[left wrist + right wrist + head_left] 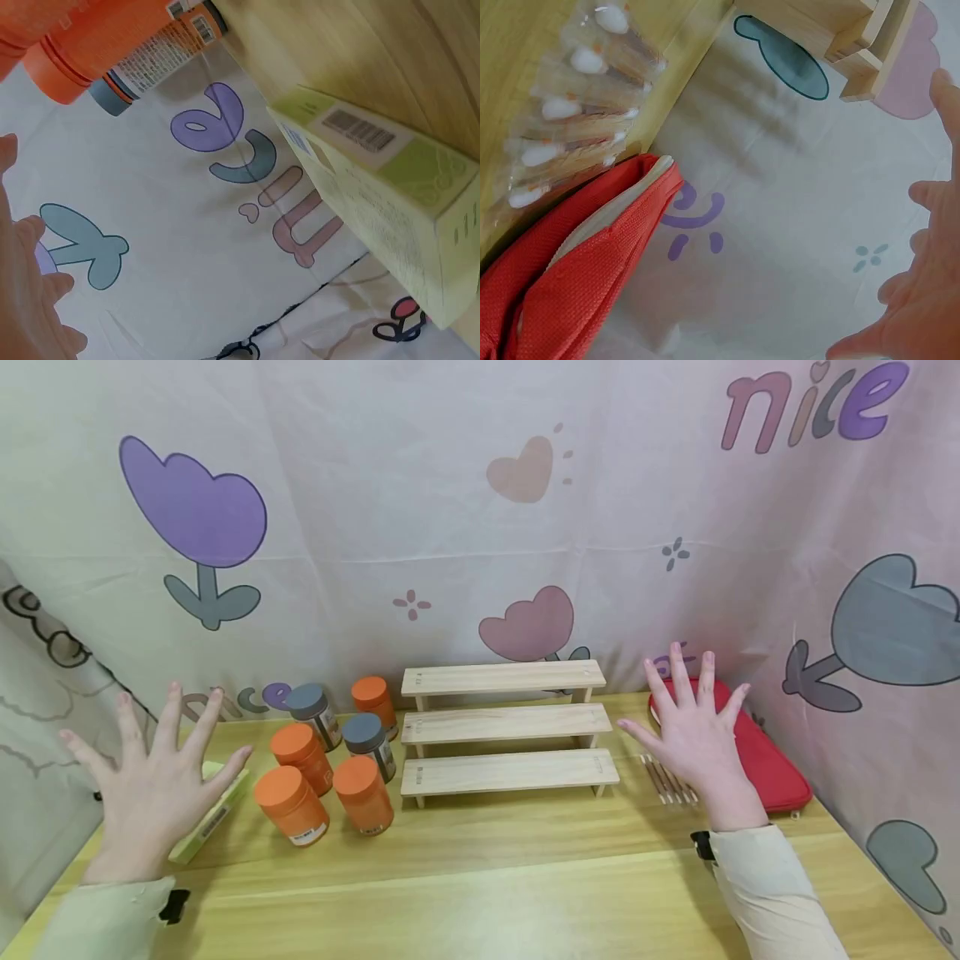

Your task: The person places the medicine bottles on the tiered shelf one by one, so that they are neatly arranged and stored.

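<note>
My left hand (150, 789) is held up over the table's left side, fingers spread, holding nothing. Partly behind it lies a light green box (213, 822) with a barcode, its printed side large in the left wrist view (360, 187). Fingers spread as well, my bare right hand (697, 743) hovers at the right, overlapping a red zip case (772, 764). Beside that case lie several clear-wrapped swabs (666, 779) with white tips, fanned out in the right wrist view (562, 109). Between the hands stands a three-step wooden rack (510, 772).
Left of the rack cluster several orange jars (363, 797) and two grey-lidded jars (367, 739). The case's zipper is partly open (607, 214). A printed cloth (360, 510) hangs behind the wooden table (480, 893) and along both sides.
</note>
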{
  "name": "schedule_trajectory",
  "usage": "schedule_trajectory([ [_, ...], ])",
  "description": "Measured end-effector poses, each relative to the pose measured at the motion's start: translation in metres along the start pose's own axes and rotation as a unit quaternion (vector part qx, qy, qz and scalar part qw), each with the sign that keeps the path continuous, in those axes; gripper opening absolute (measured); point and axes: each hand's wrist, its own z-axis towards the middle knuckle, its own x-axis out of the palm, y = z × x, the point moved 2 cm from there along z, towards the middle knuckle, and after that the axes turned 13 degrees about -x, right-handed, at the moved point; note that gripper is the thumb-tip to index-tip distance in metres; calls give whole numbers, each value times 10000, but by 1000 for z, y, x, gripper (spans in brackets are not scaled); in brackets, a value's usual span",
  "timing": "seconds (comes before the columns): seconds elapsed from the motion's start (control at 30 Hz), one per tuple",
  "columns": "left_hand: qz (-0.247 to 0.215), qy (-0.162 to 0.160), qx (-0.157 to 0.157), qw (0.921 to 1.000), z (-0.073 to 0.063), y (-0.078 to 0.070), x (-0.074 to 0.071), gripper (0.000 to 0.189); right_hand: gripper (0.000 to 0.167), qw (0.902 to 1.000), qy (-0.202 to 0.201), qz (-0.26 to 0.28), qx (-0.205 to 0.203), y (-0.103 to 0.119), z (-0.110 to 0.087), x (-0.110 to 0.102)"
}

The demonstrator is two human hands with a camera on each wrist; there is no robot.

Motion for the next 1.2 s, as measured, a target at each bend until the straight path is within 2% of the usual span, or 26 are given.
schedule_trajectory([
  [0.1,-398,-51,-117,9991,-4,-1,-1,83,89,9990,-1,446,34,0,2,1],
  [0.17,-1004,-78,-311,9944,-10,-3,-2,79,85,9934,-27,1143,77,0,3,3],
  [0.2,-1388,-117,-438,9893,-13,-3,-2,76,83,9869,-23,1608,108,0,4,5],
  [0.27,-2253,-160,-666,9719,-21,-5,-1,71,78,9658,-22,2585,190,1,5,9],
  [0.33,-3029,-144,-803,9495,-28,-7,-1,66,73,9348,-24,3540,279,0,6,14],
  [0.43,-3784,-7,-853,9217,-34,-11,2,60,62,8887,-7,4569,368,-1,6,20],
  [0.5,-4067,81,-852,9096,-36,-14,2,55,56,8602,-7,5085,389,-3,5,23],
  [0.6,-4508,156,-706,8897,-38,-19,5,45,53,8331,44,5515,425,-6,4,29],
  [0.67,-4696,237,-563,8807,-39,-22,6,40,54,8221,65,5673,484,-9,2,35],
  [0.73,-4804,409,-430,8750,-39,-24,8,36,53,8162,90,5752,541,-12,0,41],
  [0.8,-4751,597,-366,8771,-40,-26,9,36,50,8119,150,5804,608,-14,-2,47],
  [0.9,-4622,864,-328,8820,-41,-26,10,36,46,7981,315,5986,607,-16,-5,55],
  [0.97,-4663,986,-243,8788,-41,-26,10,36,46,7867,436,6131,581,-18,-8,60],
  [1.1,-4800,1232,25,8686,-40,-24,13,35,50,7542,593,6524,447,-18,-14,68],
  [1.17,-4785,1374,138,8671,-41,-23,14,35,51,7296,636,6800,335,-17,-17,73],
  [1.2,-4758,1444,180,8674,-41,-23,15,36,52,7143,641,6964,274,-17,-19,75],
])
